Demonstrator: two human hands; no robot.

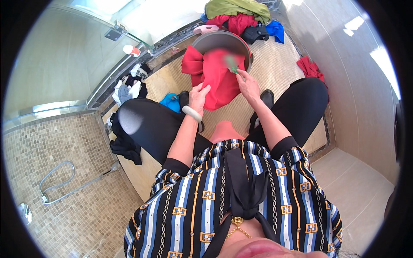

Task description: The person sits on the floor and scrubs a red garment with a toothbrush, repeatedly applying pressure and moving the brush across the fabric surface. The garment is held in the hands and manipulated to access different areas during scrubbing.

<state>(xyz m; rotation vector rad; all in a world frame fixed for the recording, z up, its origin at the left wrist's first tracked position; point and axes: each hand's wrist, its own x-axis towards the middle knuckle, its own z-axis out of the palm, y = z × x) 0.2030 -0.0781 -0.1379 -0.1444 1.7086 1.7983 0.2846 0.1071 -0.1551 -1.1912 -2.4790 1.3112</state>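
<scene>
A bright red cloth [216, 84] hangs over the near rim of a round bucket [206, 41] with a grey inside. My left hand [197, 97], with a pale bangle at the wrist, pinches the cloth at its left side. In my right hand [248, 85] is a green-handled brush [235, 68], its bristles against the cloth. A blurred patch hides part of the brush's far end. Between my knees, a pink plastic edge [225, 130] shows beneath my shirt; the rest of it is hidden.
Behind the bucket lies a clothes heap [237, 11]. Dark and white garments [129, 88] lie at left, with a blue cloth [170, 102] by my shoe. Another red garment [310, 68] lies by the right wall. A white-and-red bottle [131, 50] stands near the glass door hinge [113, 32].
</scene>
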